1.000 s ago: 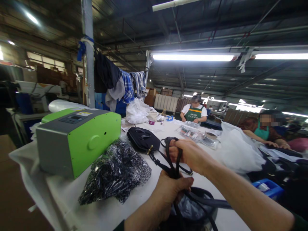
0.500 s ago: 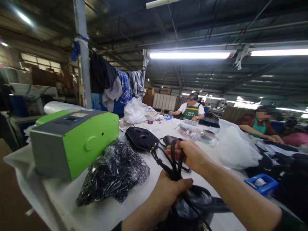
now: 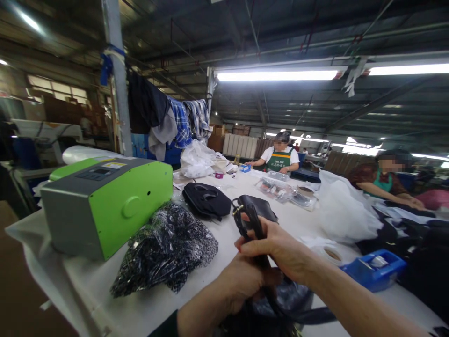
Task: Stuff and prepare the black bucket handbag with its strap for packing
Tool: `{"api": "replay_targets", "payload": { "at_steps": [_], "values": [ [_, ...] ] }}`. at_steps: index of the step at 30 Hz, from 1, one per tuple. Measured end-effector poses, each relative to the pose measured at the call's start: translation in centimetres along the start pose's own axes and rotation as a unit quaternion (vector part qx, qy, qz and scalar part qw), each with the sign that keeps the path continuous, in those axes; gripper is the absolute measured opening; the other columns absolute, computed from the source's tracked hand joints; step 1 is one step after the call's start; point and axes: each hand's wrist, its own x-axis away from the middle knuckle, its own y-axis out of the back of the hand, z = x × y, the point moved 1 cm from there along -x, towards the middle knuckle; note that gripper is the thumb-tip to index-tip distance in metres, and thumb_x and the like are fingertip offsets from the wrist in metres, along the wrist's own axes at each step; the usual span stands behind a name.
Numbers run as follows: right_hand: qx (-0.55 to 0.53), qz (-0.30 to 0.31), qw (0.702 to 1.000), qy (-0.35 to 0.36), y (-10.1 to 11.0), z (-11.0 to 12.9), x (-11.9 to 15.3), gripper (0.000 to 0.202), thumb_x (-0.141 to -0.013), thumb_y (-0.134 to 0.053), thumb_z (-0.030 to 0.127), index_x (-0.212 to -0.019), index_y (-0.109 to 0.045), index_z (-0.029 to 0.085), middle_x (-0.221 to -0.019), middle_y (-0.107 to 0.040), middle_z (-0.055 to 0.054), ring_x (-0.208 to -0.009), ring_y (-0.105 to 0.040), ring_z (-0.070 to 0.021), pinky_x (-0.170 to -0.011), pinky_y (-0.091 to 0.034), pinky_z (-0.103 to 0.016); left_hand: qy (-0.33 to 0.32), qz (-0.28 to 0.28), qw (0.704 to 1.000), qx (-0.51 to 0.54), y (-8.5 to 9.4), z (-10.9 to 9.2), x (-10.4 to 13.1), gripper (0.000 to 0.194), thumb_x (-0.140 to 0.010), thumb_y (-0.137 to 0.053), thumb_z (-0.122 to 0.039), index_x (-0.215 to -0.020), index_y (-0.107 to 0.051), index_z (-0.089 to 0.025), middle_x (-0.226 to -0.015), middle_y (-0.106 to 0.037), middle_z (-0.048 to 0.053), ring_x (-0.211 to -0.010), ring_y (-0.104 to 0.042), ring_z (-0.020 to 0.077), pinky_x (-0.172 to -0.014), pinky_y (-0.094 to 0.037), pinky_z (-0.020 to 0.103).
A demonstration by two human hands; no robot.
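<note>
A black strap is gathered in folded loops, and a small gold-coloured clasp shows at its left side. My right hand is closed round the loops from the right. Just below it, my left hand is wrapped round the lower part of the bundle; some of its fingers are hidden. Under both hands lies a black bag with a shiny grey plastic-like surface, partly covered by my arms. Beyond my hands are a small black bag and a black handbag with a top handle.
A green and grey machine stands at the left, with crumpled black patterned plastic before it. At right are a blue tape dispenser, a tape roll and a white plastic bag. Two co-workers sit across the white table.
The strap loops have been drawn together into a tighter bundle. My right hand has moved down close to my left hand, and the clasp end has come up beside it.
</note>
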Motion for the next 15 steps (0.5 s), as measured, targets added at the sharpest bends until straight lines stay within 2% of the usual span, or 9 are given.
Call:
{"api": "replay_targets", "payload": {
  "at_steps": [3,5,8,11,15],
  "values": [
    [-0.070,-0.081,0.994,0.019,-0.3,-0.8,-0.6,0.025,-0.051,-0.073,0.015,-0.072,-0.059,0.017,-0.053,-0.063,0.003,-0.055,-0.056,-0.0138,-0.058,-0.040,-0.026,0.004,0.010,1.000,0.010,0.2,-0.1,0.0,0.041,-0.052,-0.060,-0.006,-0.092,-0.058,-0.014,-0.044,-0.053,-0.005,-0.029,-0.036,0.0062,-0.029,-0.018,0.016],
    [-0.100,-0.112,0.988,0.032,-0.1,-1.1,-0.8,0.021,-0.053,-0.073,0.019,-0.068,-0.057,0.017,-0.052,-0.062,0.002,-0.056,-0.055,-0.0137,-0.058,-0.041,-0.026,0.000,0.002,1.000,-0.002,0.5,-0.1,0.1,0.028,-0.053,-0.060,-0.007,-0.080,-0.059,-0.014,-0.043,-0.052,-0.004,-0.029,-0.033,0.0053,-0.031,-0.017,0.017],
    [-0.138,-0.143,0.978,0.057,0.3,-1.2,-0.8,0.022,-0.055,-0.074,0.024,-0.067,-0.057,0.018,-0.051,-0.059,0.003,-0.055,-0.053,-0.0123,-0.055,-0.039,-0.024,-0.068,-0.031,0.997,-0.010,0.8,-0.1,0.3,0.013,-0.058,-0.060,-0.008,-0.069,-0.060,-0.013,-0.050,-0.052,-0.003,-0.040,-0.038,0.0063,-0.039,-0.026,0.019],
    [-0.178,-0.157,0.969,0.071,0.4,-1.1,-0.4,0.025,-0.052,-0.076,0.023,-0.067,-0.057,0.019,-0.053,-0.058,0.004,-0.057,-0.053,-0.0117,-0.057,-0.041,-0.024,-0.134,-0.008,0.991,0.016,0.7,-0.1,0.6,0.018,-0.061,-0.060,-0.010,-0.079,-0.063,-0.013,-0.061,-0.055,-0.002,-0.055,-0.045,0.0099,-0.053,-0.034,0.020],
    [-0.211,-0.156,0.963,0.064,0.2,-1.0,-0.1,0.026,-0.052,-0.078,0.023,-0.067,-0.058,0.018,-0.054,-0.059,0.003,-0.058,-0.054,-0.0119,-0.057,-0.042,-0.023,-0.127,0.020,0.991,0.037,0.5,-0.1,1.1,0.022,-0.066,-0.060,-0.016,-0.087,-0.062,-0.011,-0.068,-0.058,0.000,-0.063,-0.050,0.0131,-0.060,-0.037,0.022]
  ]
}}
